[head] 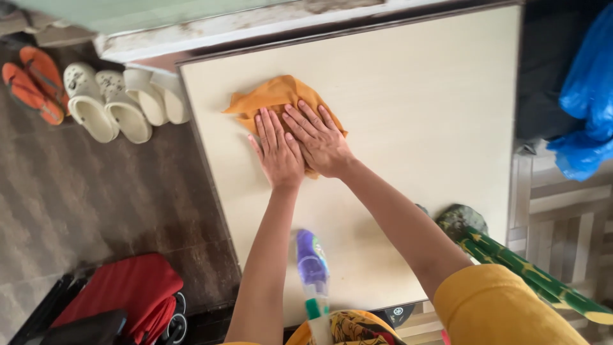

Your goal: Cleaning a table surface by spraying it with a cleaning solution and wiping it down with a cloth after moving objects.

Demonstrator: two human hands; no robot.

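Observation:
An orange cloth [276,94] lies bunched on the pale cream tabletop [421,108], toward its far left part. Both of my hands press flat on the cloth, fingers spread and pointing away from me. My left hand [278,150] sits on the cloth's near left part. My right hand [319,137] lies beside it, partly overlapping the left one. A purple spray bottle [311,262] with a green-and-white nozzle is close to my body, between my forearms; how it is held up is hidden.
Several white clogs [121,102] and orange sandals [32,83] lie on the tiled floor left of the table. A red bag [128,291] sits at the lower left. A blue plastic bag [587,96] is at the right. Green patterned cloth [523,268] is by the table's near right corner.

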